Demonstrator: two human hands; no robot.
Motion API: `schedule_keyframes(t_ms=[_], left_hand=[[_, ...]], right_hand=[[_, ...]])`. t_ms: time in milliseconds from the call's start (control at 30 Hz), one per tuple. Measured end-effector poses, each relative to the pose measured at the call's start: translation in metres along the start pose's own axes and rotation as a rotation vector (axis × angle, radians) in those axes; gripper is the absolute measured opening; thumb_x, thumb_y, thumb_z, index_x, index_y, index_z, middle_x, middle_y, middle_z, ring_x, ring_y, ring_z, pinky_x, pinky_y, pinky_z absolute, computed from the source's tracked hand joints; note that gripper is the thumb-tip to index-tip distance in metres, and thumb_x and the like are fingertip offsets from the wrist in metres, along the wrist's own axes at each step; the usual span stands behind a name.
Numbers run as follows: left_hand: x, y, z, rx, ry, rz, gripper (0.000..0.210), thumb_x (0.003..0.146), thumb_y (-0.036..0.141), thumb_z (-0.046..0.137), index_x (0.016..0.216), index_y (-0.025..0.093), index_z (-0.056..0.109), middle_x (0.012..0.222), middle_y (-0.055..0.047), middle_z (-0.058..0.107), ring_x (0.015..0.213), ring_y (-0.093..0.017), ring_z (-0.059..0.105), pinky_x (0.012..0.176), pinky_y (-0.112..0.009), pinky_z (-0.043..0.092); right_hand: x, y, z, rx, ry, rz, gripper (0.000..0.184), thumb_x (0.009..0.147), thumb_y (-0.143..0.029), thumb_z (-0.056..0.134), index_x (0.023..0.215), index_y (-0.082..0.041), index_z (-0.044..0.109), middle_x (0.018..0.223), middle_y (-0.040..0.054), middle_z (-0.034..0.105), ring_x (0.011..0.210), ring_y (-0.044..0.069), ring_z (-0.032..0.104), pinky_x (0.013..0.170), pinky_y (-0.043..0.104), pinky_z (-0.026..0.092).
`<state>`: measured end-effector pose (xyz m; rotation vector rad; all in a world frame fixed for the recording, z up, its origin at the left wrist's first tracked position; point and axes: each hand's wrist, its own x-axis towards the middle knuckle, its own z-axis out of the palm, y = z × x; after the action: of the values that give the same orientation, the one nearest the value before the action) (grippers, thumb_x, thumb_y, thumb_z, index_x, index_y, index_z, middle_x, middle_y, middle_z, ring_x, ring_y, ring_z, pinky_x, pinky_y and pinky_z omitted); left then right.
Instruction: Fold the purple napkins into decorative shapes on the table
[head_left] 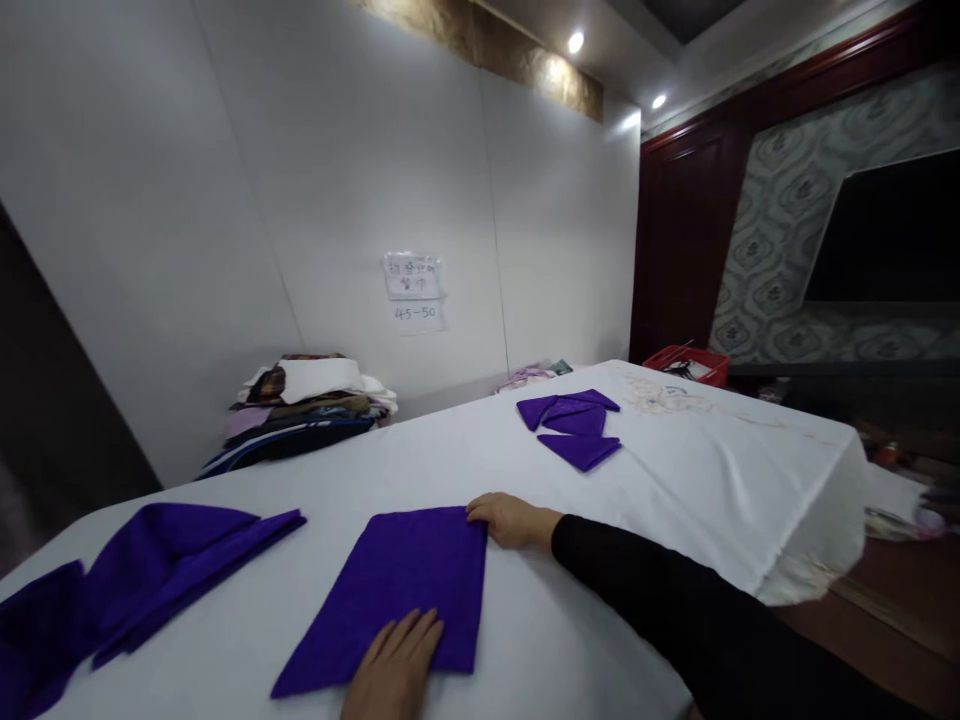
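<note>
A purple cloth napkin (405,580), folded into a rough square, lies flat on the white tablecloth (570,620) in front of me. My left hand (397,660) rests on its near edge with the fingers stretched out flat. At the far right corner, my right hand (510,520) has its fingers closed on the napkin's edge; the thumb is mostly hidden. To the left lie loose, crumpled purple napkins (165,570). Further back on the right are several purple napkins (581,450) folded into pointed, triangular shapes.
A stack of mixed folded cloths (300,410) is by the wall at the back left. Pinkish fabric (525,377) lies at the table's far edge. Beyond the far right edge sits a red basket (686,365). A paper sign (415,290) hangs on the wall.
</note>
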<state>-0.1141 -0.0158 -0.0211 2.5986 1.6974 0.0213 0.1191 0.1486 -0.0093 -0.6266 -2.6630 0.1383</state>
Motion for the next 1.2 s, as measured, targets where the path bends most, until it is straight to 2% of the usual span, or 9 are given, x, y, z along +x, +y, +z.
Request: schedule_keyframes(t_ms=[100,200,300,367,500,633,800,1033,1200], left_hand=[[-0.008,-0.038,0.006,0.052,0.064,-0.044,0.053,0.073,0.014,0.039,0.121,0.035,0.048,0.131,0.003,0.045,0.123,-0.019,0.039,0.104,-0.042,0.029],[-0.019,-0.076,0.013,0.13,0.139,-0.229,0.049,0.074,0.015,0.041,0.118,0.031,0.053,0.129,0.001,0.048,0.123,-0.021,0.039,0.103,-0.046,0.028],[-0.028,-0.091,0.01,0.14,0.165,-0.355,0.048,0.073,0.013,0.039,0.117,0.026,0.055,0.128,0.0,0.05,0.122,-0.021,0.04,0.102,-0.044,0.031],[-0.029,-0.081,0.002,0.09,0.203,-0.35,0.047,0.074,0.015,0.038,0.118,0.024,0.054,0.126,0.0,0.052,0.121,-0.019,0.042,0.102,-0.04,0.034],[-0.023,-0.034,-0.014,-0.027,0.312,-0.211,0.041,0.081,0.031,0.038,0.118,0.026,0.054,0.123,0.001,0.055,0.115,-0.018,0.049,0.099,-0.037,0.04],[-0.016,-0.001,-0.009,-0.016,0.193,-0.113,0.04,0.08,0.032,0.042,0.117,0.028,0.055,0.124,0.0,0.054,0.114,-0.022,0.049,0.096,-0.042,0.041],[-0.017,-0.011,-0.001,0.07,0.1,-0.16,0.045,0.076,0.013,0.036,0.114,0.026,0.057,0.124,-0.001,0.054,0.114,-0.021,0.049,0.096,-0.041,0.04],[-0.032,-0.05,0.0,0.07,0.185,-0.209,0.04,0.075,0.019,0.04,0.108,0.026,0.061,0.119,-0.001,0.058,0.111,-0.021,0.052,0.097,-0.041,0.039],[-0.026,-0.025,-0.001,0.029,0.18,-0.098,0.049,0.074,0.016,0.04,0.12,0.029,0.052,0.126,0.002,0.052,0.113,-0.02,0.05,0.1,-0.041,0.036]], right_hand=[[-0.007,-0.007,-0.001,-0.031,0.035,0.034,0.042,0.065,-0.003,0.044,0.102,-0.013,0.059,0.108,0.0086,0.059,0.1,0.017,0.052,0.089,0.03,0.039],[-0.021,-0.026,-0.002,-0.055,0.076,0.059,0.035,0.066,-0.006,0.047,0.098,-0.014,0.06,0.102,0.0087,0.059,0.094,0.018,0.052,0.085,0.031,0.041],[-0.038,-0.047,-0.003,-0.053,0.114,0.075,0.032,0.068,-0.01,0.048,0.096,-0.015,0.06,0.099,0.0076,0.057,0.089,0.018,0.051,0.082,0.031,0.04],[-0.047,-0.058,-0.003,-0.045,0.123,0.081,0.031,0.068,-0.01,0.048,0.097,-0.016,0.06,0.099,0.007,0.056,0.089,0.018,0.05,0.081,0.031,0.04],[-0.053,-0.065,-0.003,-0.043,0.118,0.098,0.031,0.07,-0.009,0.047,0.097,-0.016,0.059,0.1,0.0075,0.055,0.089,0.019,0.049,0.078,0.032,0.039],[-0.05,-0.063,-0.004,-0.065,0.094,0.114,0.027,0.072,-0.009,0.047,0.095,-0.016,0.058,0.098,0.0081,0.055,0.088,0.019,0.048,0.077,0.033,0.037],[-0.051,-0.072,-0.005,-0.084,0.078,0.133,0.023,0.073,-0.009,0.046,0.091,-0.017,0.058,0.094,0.0073,0.055,0.084,0.018,0.048,0.074,0.032,0.036],[-0.06,-0.111,0.004,-0.082,0.036,0.12,0.013,0.075,-0.016,0.047,0.082,-0.017,0.058,0.089,0.0062,0.056,0.08,0.018,0.048,0.072,0.032,0.034],[-0.058,-0.115,-0.003,-0.077,0.053,0.131,0.013,0.071,-0.019,0.05,0.081,-0.018,0.058,0.088,0.0049,0.055,0.077,0.018,0.047,0.07,0.031,0.033]])
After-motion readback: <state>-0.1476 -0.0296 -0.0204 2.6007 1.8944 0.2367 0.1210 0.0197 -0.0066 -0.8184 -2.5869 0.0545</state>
